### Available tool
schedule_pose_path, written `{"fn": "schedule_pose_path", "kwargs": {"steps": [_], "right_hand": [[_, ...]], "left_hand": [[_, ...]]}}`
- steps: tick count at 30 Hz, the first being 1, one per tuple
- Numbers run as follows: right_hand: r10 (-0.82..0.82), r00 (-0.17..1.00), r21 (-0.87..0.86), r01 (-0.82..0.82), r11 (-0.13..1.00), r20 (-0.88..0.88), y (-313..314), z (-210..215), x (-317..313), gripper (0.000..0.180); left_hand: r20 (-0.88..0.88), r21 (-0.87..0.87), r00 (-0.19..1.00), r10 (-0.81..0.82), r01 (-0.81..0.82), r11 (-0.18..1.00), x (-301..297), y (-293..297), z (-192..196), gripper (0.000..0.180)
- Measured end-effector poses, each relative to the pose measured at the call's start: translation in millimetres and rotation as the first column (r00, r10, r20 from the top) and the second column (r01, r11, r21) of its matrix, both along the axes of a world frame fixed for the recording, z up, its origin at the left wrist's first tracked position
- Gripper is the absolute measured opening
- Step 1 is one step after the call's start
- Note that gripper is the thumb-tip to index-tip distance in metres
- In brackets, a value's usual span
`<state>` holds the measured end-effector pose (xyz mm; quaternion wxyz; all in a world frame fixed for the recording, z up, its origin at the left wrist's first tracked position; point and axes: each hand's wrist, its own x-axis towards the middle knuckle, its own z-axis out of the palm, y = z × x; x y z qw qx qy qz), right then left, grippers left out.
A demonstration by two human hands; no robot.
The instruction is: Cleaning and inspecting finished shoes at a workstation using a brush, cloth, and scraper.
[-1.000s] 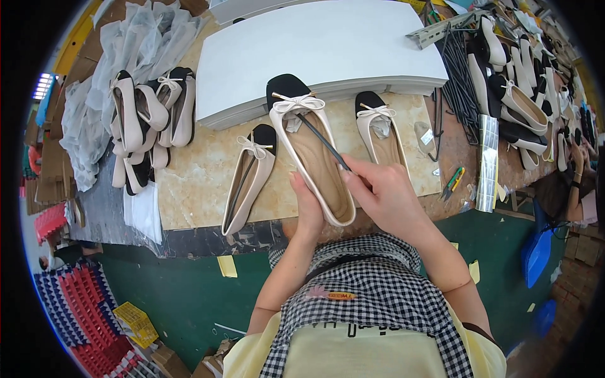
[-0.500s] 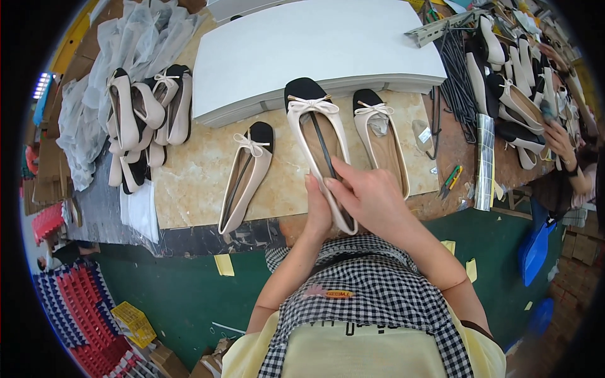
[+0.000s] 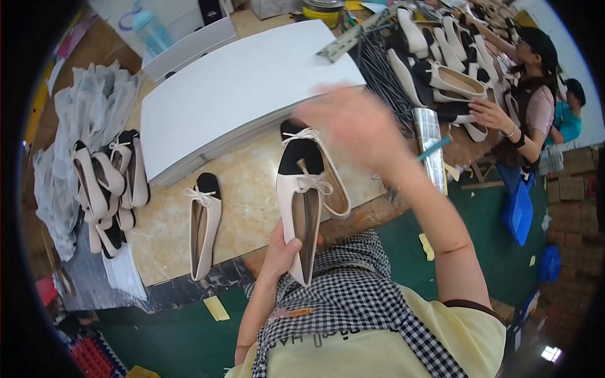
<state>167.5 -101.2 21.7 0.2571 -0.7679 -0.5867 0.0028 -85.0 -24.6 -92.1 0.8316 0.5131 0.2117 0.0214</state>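
My left hand [image 3: 278,255] grips a cream ballet flat [image 3: 296,157] by its heel sides, thumb on the near rim. The flat has a black toe and a cream bow, and a dark thin strip runs lengthwise inside it. My right hand [image 3: 353,126] is off the shoe, raised over the table beyond it and smeared by motion; its fingers cannot be made out. Partly behind the held shoe, a second flat [image 3: 340,203] lies on the table. Further left, a third flat [image 3: 214,236] lies with a dark strip inside.
A white board stack [image 3: 239,82] stands at the back. To the left are piled flats [image 3: 94,189] and clear plastic bags [image 3: 57,201]. At right lie dark rods [image 3: 381,75], a silvery roll [image 3: 430,148] and many flats [image 3: 454,79], where another person's hand [image 3: 490,116] works.
My right hand has left the shoe and swung up and to the right. My left hand keeps the shoe. The whole view has turned, showing more of the right side.
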Motion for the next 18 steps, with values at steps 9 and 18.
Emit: {"fn": "schedule_pose_path", "kwargs": {"steps": [9,18], "right_hand": [[-0.544,0.806,0.065,0.571,0.818,-0.233,-127.5,-56.9,83.2,0.023],[-0.649,0.759,-0.157,0.648,0.746,0.052,-78.9,-150.7,77.5,0.032]], "left_hand": [[-0.531,0.688,0.804,0.269,0.223,0.690,-43.2,80.7,12.7,0.027],[-0.289,0.791,0.950,0.118,0.168,0.588,103.0,16.5,8.6,0.057]]}}
